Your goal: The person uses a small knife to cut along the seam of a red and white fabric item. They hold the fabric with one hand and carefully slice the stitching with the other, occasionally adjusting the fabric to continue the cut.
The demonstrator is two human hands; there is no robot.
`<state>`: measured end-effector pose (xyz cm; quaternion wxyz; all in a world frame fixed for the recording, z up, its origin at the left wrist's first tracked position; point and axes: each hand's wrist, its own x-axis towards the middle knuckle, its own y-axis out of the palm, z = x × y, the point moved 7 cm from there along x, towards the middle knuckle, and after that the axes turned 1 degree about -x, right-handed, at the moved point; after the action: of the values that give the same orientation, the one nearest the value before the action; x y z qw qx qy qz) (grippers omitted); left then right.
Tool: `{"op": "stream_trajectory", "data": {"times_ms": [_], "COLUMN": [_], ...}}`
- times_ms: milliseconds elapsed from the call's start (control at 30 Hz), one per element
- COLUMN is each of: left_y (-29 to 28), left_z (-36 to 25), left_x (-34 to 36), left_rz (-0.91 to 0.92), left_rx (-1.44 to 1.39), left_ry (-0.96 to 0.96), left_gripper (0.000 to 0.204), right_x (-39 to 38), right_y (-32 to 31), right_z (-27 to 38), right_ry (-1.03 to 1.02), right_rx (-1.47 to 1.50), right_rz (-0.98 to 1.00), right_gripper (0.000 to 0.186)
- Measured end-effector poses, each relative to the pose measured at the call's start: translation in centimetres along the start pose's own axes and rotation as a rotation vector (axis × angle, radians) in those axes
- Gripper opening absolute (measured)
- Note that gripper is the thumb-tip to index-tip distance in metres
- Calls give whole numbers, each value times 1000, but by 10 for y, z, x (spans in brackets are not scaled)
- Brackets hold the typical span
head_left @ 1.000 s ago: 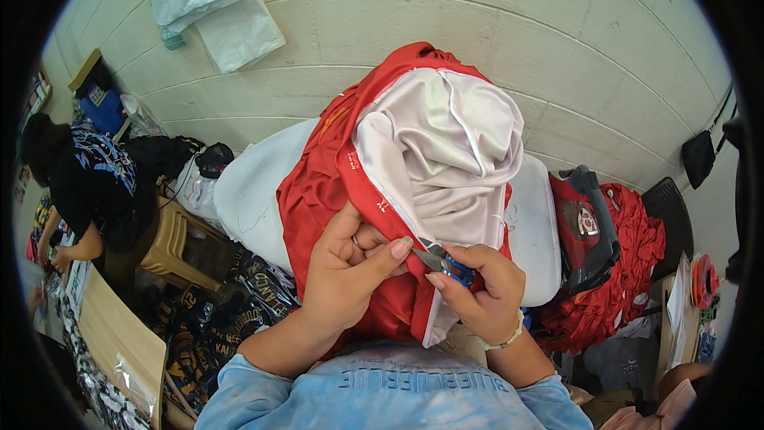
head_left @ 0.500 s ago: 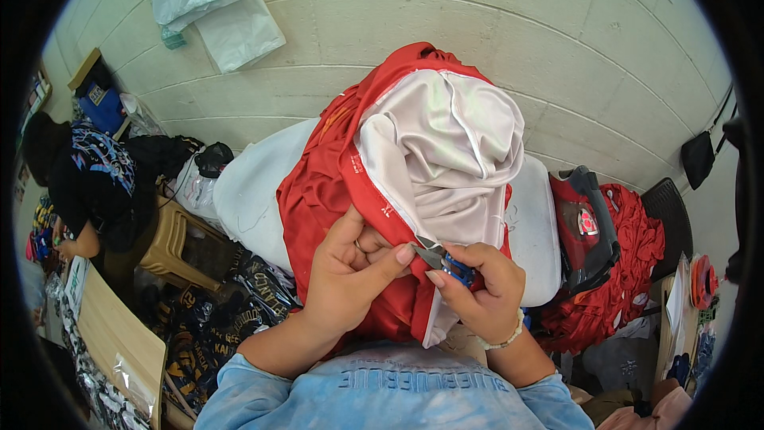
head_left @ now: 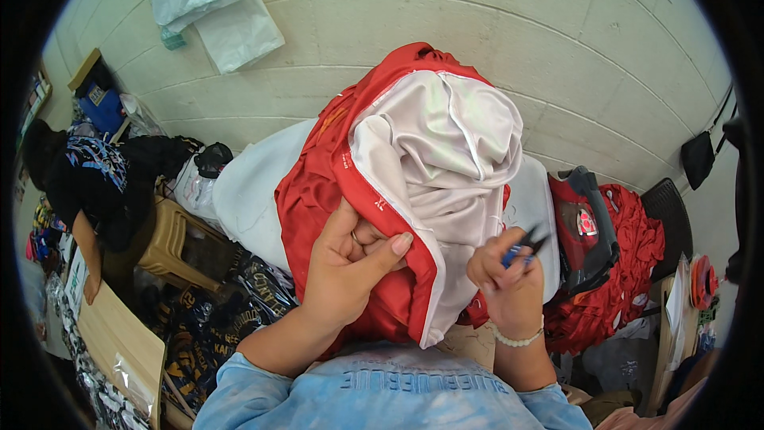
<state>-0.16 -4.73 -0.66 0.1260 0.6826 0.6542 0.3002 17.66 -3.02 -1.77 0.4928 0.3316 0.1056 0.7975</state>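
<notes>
A red garment, its white inner side turned out, lies bunched on a white padded board. My left hand pinches the red waistband-like edge between thumb and fingers, close to a small white printed mark. In my right hand are thread snips with a blue handle and dark pointed blades, somewhat smeared by motion. That hand is raised to the right of the garment, apart from the edge. Its blades point up and to the right.
Beside the board's right end stands a grey and red clear-fronted bag, next to a heap of red clothes. Another person works at a wooden table on the left, near a tan plastic stool. A block wall rises behind.
My right hand has drawn the snips away from the garment's edge, up and to the right. My left hand keeps its hold. The other person's arm now reaches onto the table.
</notes>
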Motion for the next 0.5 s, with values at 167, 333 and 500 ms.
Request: {"op": "stream_trajectory", "data": {"times_ms": [167, 333, 500], "left_y": [5, 6, 3], "left_z": [1, 2, 2], "left_x": [0, 3, 1], "left_rz": [-24, -28, -3], "left_rx": [-6, 37, 19], "left_ry": [-15, -14, -31], "left_gripper": [54, 54, 63], "right_x": [-17, -23, -15], "right_y": [63, 111, 127], "right_z": [58, 111, 120], "right_ry": [-194, -455, -524], "right_rx": [205, 425, 428], "right_rz": [329, 641, 749], "right_gripper": [16, 15, 10]}}
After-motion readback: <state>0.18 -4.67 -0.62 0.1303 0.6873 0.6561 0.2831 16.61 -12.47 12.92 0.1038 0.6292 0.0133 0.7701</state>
